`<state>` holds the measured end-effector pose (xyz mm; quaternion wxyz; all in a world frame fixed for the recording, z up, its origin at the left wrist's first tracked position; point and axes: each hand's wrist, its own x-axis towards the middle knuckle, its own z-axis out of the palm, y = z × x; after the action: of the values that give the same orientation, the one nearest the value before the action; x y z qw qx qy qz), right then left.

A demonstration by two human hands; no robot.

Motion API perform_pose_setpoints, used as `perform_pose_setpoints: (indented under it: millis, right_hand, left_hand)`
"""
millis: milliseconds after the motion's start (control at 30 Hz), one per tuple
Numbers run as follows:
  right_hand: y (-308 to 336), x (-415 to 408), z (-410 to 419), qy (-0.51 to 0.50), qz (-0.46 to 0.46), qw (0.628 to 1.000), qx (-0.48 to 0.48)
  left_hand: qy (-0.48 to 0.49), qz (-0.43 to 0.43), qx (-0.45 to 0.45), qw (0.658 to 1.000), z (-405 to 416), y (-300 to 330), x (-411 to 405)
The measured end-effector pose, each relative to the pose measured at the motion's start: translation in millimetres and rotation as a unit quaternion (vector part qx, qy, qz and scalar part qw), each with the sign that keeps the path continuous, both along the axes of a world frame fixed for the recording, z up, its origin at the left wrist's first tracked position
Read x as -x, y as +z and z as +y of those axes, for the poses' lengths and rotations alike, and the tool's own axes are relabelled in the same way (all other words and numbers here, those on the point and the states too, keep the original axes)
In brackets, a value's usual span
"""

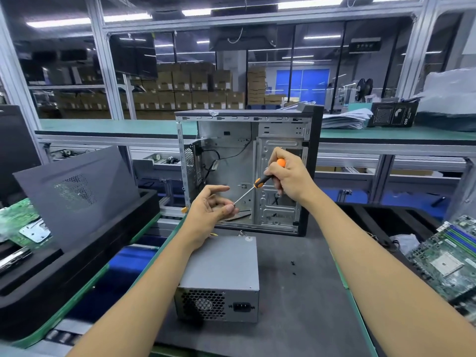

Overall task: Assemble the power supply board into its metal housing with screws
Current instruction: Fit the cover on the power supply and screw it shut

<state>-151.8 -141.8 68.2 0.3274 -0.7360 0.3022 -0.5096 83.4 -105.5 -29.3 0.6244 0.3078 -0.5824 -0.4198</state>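
Two hands: both are being held up between the power supply (221, 264) and the open metal housing (247, 171).
Right hand (288, 176): the orange-and-black screwdriver (260, 182) is being gripped by its handle, fingers curled around it.
Screwdriver axis: the shaft is being slanted down and to the left, from the right hand toward the left hand.
Left hand (211, 204): the tip of the shaft is being pinched between thumb and fingers; whether a screw is being seated there cannot be told.
Power supply: it is lying flat on the bench (304, 305), near the person, just in front of the housing and not yet inside it.
Housing: it is standing upright at the far side, open face toward the person.
Loose screws (293, 263): small dark ones are lying on the bench, right of the power supply, nearer the right arm.
Judgement: the supply's long axis is running near to far, so it is likely being left for a lift forward into the housing.
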Motion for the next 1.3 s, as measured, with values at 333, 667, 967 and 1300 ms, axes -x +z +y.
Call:
perform_pose_setpoints:
  millis: [333, 667, 967, 1300]
  right_hand:
    - [11, -7, 10, -0.025, 0.066, 0.997, 0.038]
    - [38, -40, 21, -0.041, 0.17, 0.981, 0.087]
    - [44, -91, 33, 0.007, 0.223, 0.967, 0.121]
    - [35, -119, 30, 0.007, 0.313, 0.94, 0.136]
  left_hand:
    - [0.035, -0.094, 0.005, 0.995, 1, 1, -2]
    - [0.008, -0.077, -0.035, 0.996, 21, 14, -27]
    - [0.055, -0.177, -0.065, 0.981, 38, 21, -68]
    - [0.104, -0.234, -0.135, 0.957, 34, -4, -89]
